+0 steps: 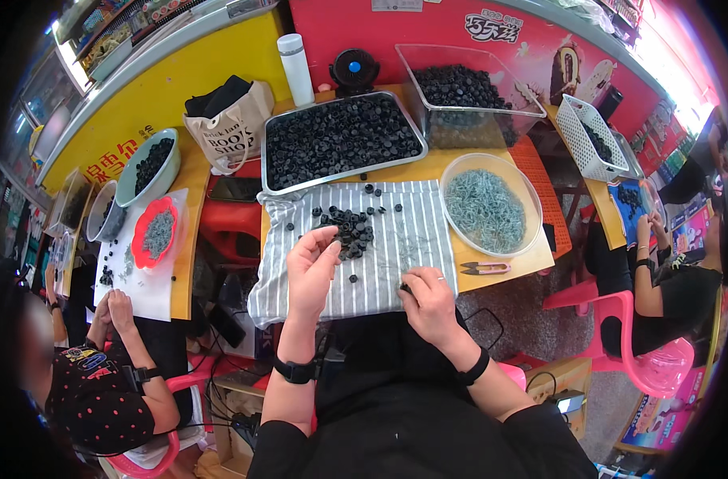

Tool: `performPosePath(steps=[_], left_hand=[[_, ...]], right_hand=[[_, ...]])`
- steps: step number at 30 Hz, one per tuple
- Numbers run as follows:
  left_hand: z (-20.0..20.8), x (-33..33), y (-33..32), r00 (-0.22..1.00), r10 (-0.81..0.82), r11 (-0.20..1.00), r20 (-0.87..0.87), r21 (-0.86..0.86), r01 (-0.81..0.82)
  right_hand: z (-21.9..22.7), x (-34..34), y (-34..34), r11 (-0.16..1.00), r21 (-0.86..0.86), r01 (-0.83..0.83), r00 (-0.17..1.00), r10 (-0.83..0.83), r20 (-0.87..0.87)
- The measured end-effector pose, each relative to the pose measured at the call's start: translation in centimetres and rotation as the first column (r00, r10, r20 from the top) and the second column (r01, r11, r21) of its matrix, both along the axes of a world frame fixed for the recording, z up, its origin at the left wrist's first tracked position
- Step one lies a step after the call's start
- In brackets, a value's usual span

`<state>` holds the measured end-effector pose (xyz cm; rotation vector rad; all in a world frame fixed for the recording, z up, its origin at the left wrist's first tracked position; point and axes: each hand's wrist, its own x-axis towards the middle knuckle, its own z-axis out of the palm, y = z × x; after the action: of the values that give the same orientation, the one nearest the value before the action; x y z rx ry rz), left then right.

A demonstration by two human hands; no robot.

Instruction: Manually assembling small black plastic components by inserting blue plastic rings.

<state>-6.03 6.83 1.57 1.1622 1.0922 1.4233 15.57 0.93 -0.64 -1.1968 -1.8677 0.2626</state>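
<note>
My left hand (310, 267) is raised over the near side of a loose pile of small black round parts (354, 231). Its thumb and fingers are curled into a pinch; anything between them is too small to make out. Lower and to the right, my right hand (430, 302) rests at the near edge of the grey-and-white striped cloth (292, 275), with a small black round part (405, 288) gripped between thumb and fingertips. Single black parts lie scattered round the pile. Right of the cloth stands a round clear tub (532, 231) of small translucent pieces.
A metal tray (273, 185) heaped with black parts lies beyond the cloth; a clear bin (492, 108) stands to its right. Thread snips (485, 268) lie by the tub. A tote bag (232, 128), white bottle (295, 72) and small fan (354, 70) stand behind. People sit on both sides.
</note>
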Motion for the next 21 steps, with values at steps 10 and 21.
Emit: performPosePath(steps=[10, 21], left_hand=[[-1.7, 1.6, -5.6, 0.837, -0.212, 0.897, 0.504, -0.240, 0.372], [-2.3, 2.8, -6.3, 0.593, -0.183, 0.839, 0.784, -0.189, 0.510]], right_hand=[[-0.1, 0.3, 0.0, 1.000, -0.011, 0.025, 0.999, -0.025, 0.031], [2.1, -1.5, -2.1, 0.957, -0.210, -0.202, 0.827, 0.052, -0.560]])
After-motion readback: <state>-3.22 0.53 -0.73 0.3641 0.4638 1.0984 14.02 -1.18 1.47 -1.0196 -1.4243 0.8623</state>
